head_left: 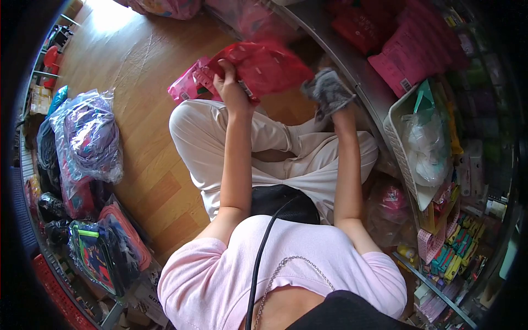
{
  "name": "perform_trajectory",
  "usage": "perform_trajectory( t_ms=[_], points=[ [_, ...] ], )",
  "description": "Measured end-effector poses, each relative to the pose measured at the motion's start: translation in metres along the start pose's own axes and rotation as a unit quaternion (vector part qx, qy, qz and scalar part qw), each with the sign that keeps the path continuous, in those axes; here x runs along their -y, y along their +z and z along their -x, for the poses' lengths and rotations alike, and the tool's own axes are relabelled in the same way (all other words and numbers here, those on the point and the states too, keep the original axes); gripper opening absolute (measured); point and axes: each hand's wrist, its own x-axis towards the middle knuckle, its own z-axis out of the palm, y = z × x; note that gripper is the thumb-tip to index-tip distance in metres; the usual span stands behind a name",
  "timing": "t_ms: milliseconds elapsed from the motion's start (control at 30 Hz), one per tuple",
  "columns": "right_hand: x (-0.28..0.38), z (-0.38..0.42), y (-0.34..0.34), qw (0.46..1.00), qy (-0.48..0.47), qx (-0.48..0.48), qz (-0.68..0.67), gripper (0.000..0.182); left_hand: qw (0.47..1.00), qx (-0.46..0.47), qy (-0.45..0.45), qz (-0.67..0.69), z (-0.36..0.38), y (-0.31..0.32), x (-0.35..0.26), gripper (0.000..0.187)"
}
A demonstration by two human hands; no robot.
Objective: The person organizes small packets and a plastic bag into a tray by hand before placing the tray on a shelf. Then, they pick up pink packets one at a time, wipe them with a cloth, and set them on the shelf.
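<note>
My left hand (pixel 232 91) is closed around a red and pink plastic package (pixel 269 69), thumb lying across its near side. The package spreads to both sides of my hand above my crossed legs, its far end blurred, with a barcode label near my wrist. A grey, crumpled cloth (pixel 330 93) is in my right hand (pixel 345 118), whose fingers are mostly covered by it. That cloth is close to the right end of the package, beside the metal shelf edge (pixel 360 88).
Bagged goods (pixel 91 135) and plastic-wrapped cases (pixel 96 253) are piled on the left. On the right shelf lie pink packages (pixel 407 58) and a white basket (pixel 399 126) holding bagged white items. Small colourful boxes (pixel 459 247) stand lower right. Wooden floor (pixel 148 165) shows on my left.
</note>
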Motion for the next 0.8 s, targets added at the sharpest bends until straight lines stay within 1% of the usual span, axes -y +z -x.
perform_trajectory(
  t_ms=[33,67,100,133,167,200,233,267,300,333,367,400,433,467,533,567,600,633,667,700,733,800],
  points=[
    [0.000,0.000,0.001,0.991,-0.088,-0.096,0.028,0.023,0.999,-0.027,0.033,0.003,0.000,0.002,-0.004,0.031],
    [0.005,0.000,0.006,0.964,-0.174,-0.191,0.055,0.025,0.999,-0.027,0.034,0.004,0.000,0.002,-0.004,0.031],
    [0.011,0.003,0.011,0.964,-0.133,-0.223,0.061,0.032,0.999,0.011,0.043,-0.023,0.001,0.001,-0.003,0.031],
    [0.015,0.000,0.018,0.964,-0.131,-0.223,0.060,0.032,0.996,0.049,0.052,-0.052,0.004,-0.001,-0.004,0.032],
    [0.024,-0.007,0.032,0.914,-0.263,-0.204,0.233,0.036,0.996,0.014,0.027,-0.084,0.017,0.014,-0.006,0.033],
    [0.029,-0.013,0.045,0.816,-0.382,-0.176,0.395,0.039,0.996,0.016,0.025,-0.085,0.029,0.024,0.003,0.033],
    [0.030,-0.020,0.057,0.815,-0.382,-0.178,0.397,0.039,0.999,0.031,-0.016,-0.035,0.039,0.035,0.013,0.033],
    [0.029,-0.027,0.069,0.776,-0.400,-0.205,0.442,0.039,0.997,0.047,-0.058,0.014,0.046,0.040,0.018,0.034],
    [0.028,-0.035,0.073,0.735,-0.416,-0.230,0.484,0.039,0.997,0.049,-0.059,0.015,0.047,0.036,0.019,0.034],
    [0.021,-0.046,0.067,0.734,-0.418,-0.230,0.484,0.039,0.990,0.128,-0.028,-0.043,0.046,0.028,0.022,0.036],
    [0.010,-0.061,0.055,0.821,-0.398,-0.186,0.364,0.037,0.974,0.202,0.004,-0.101,0.047,0.024,0.022,0.037],
    [0.004,-0.074,0.043,0.890,-0.366,-0.138,0.236,0.034,0.974,0.201,0.004,-0.101,0.052,0.024,0.021,0.037],
    [0.011,-0.085,0.028,0.903,-0.315,-0.077,0.281,0.027,0.972,0.203,0.009,-0.118,0.058,0.026,0.019,0.038],
    [0.011,-0.080,0.033,0.903,-0.316,-0.079,0.280,0.027,0.969,0.206,0.014,-0.135,0.061,0.029,0.018,0.038],
    [0.014,-0.061,0.051,0.955,-0.188,-0.141,0.183,0.028,0.974,0.197,0.015,-0.110,0.055,0.035,0.021,0.037],
    [0.016,-0.050,0.063,0.953,-0.191,-0.141,0.186,0.028,0.980,0.161,0.058,-0.103,0.045,0.036,0.025,0.038],
    [0.018,-0.035,0.079,0.924,-0.241,-0.163,0.249,0.031,0.983,0.124,0.100,-0.097,0.036,0.034,0.028,0.038],
    [0.019,-0.022,0.093,0.887,-0.289,-0.184,0.308,0.035,0.984,0.148,0.061,-0.077,0.026,0.016,0.037,0.038],
    [0.020,-0.018,0.099,0.845,-0.335,-0.205,0.364,0.040,0.984,0.149,0.061,-0.077,0.028,0.020,0.034,0.038],
    [0.018,-0.024,0.095,0.854,-0.338,-0.214,0.334,0.040,0.983,0.154,0.068,-0.072,0.032,0.026,0.033,0.038],
    [0.018,-0.033,0.088,0.854,-0.338,-0.215,0.332,0.040,0.982,0.159,0.074,-0.069,0.037,0.031,0.031,0.038],
    [0.019,-0.059,0.064,0.918,-0.304,-0.126,0.222,0.035,0.983,0.165,0.056,-0.051,0.047,0.032,0.027,0.038]
  ],
)
